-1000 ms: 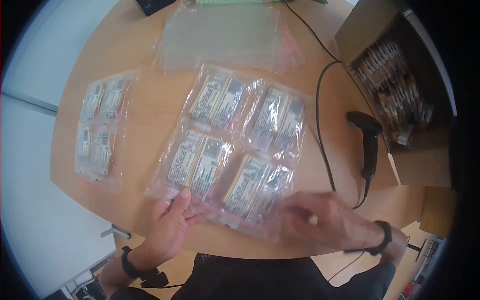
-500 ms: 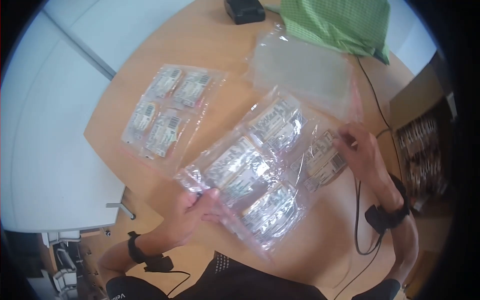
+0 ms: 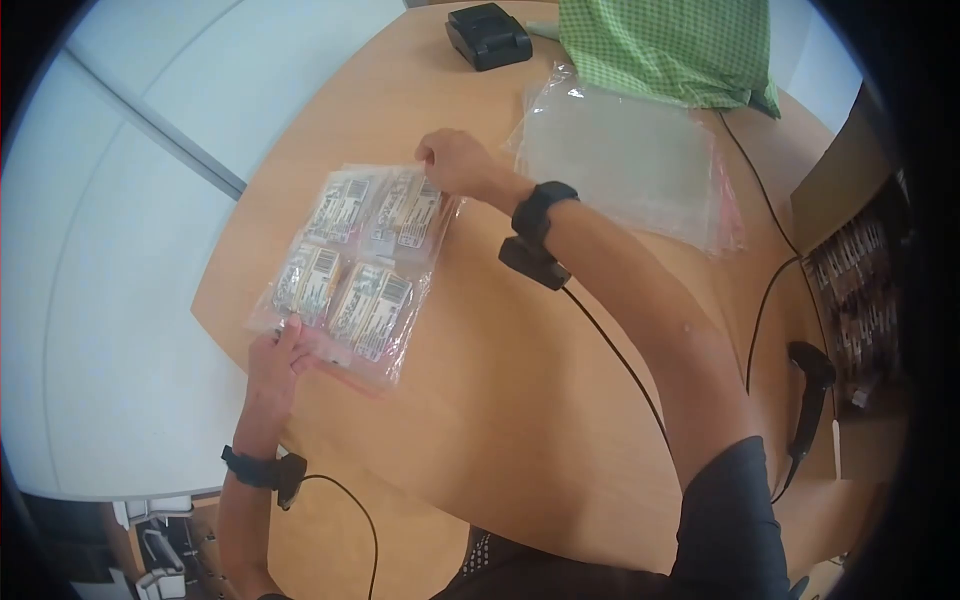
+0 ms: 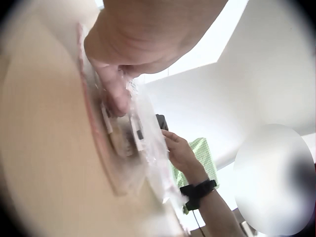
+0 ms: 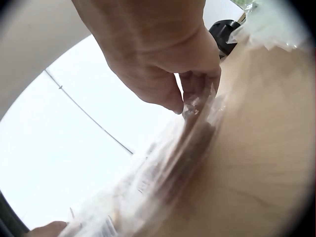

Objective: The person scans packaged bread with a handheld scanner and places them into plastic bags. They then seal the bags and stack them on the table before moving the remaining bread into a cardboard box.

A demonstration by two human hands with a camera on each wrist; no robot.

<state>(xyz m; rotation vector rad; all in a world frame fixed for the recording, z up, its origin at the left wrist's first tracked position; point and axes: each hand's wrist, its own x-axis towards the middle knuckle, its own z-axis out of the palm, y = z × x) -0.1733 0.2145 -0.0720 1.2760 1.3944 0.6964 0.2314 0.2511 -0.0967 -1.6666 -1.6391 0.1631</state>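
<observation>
A clear plastic bag with four sections of labelled packets lies at the left of the table. It covers the spot where another such bag lay, which is now hidden. My left hand pinches its near left edge between thumb and fingers. At the far right corner, my right hand pinches the plastic, with the fingertips gathered on the film in the right wrist view. The bag's side sags close over the tabletop there. Both wrists wear black straps with small cameras.
Flat clear bags are piled at the back, beside a green checked cloth. A black device stands at the far edge. On the right are a barcode scanner, its cable and an open carton of packets.
Both hands have carried the filled bag leftward, over the other bag on the table. My right hand has crossed from the right side to the bag's far corner.
</observation>
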